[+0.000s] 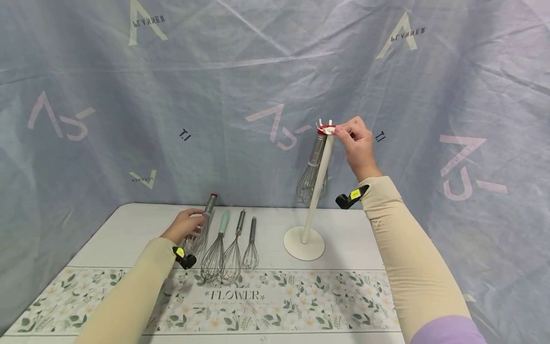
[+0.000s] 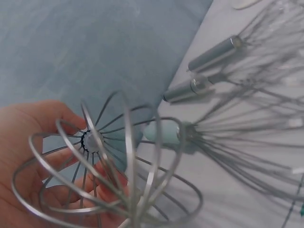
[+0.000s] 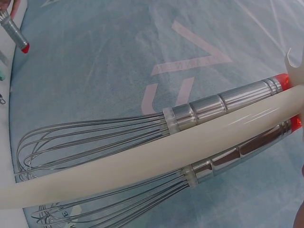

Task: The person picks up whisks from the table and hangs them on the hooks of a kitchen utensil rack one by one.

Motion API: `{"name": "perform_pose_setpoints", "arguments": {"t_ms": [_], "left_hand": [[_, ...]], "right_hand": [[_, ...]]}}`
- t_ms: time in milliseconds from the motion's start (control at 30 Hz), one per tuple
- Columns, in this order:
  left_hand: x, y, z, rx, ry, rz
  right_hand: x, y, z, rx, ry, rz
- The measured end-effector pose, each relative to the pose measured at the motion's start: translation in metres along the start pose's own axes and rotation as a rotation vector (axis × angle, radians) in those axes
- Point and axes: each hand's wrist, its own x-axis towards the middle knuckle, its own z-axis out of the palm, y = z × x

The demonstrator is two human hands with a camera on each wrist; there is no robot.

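Observation:
My left hand (image 1: 185, 226) grips a metal whisk (image 1: 209, 206) by its wire end, its red-tipped handle pointing up and away. In the left wrist view the wire loops of this whisk stand in front of the palm and fingers. With thumb and fingertips, my right hand (image 1: 360, 145) pinches the white hooked top (image 1: 329, 130) of a cream stand (image 1: 317, 191). Two metal whisks with red ends, the upper one (image 3: 209, 108) and the lower one (image 3: 216, 165), hang on either side of the pole in the right wrist view.
On the white table lie a whisk with a mint-green handle (image 1: 225, 222), a metal whisk (image 1: 239, 227) and a smaller one (image 1: 252, 230). The stand's round base (image 1: 304, 254) rests to their right. A floral strip (image 1: 258, 315) crosses the front; a blue-grey cloth (image 1: 223, 95) hangs behind.

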Motion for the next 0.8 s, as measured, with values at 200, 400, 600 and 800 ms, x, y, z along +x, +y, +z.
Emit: {"name": "perform_pose_setpoints", "arguments": {"t_ms": [200, 400, 600, 800], "left_hand": [[0.001, 0.016, 0.000, -0.011, -0.008, 0.051], [0.003, 0.036, -0.001, -0.004, -0.015, 0.091], [-0.001, 0.062, 0.003, -0.026, -0.020, 0.130], [-0.005, 0.088, 0.008, -0.059, -0.033, 0.161]], "right_hand": [[0.000, -0.001, 0.001, -0.004, 0.006, 0.018], [0.000, -0.001, 0.001, 0.004, 0.010, 0.014], [0.000, 0.000, 0.000, -0.001, 0.008, 0.012], [0.000, -0.001, -0.001, -0.007, 0.003, 0.031]]}}
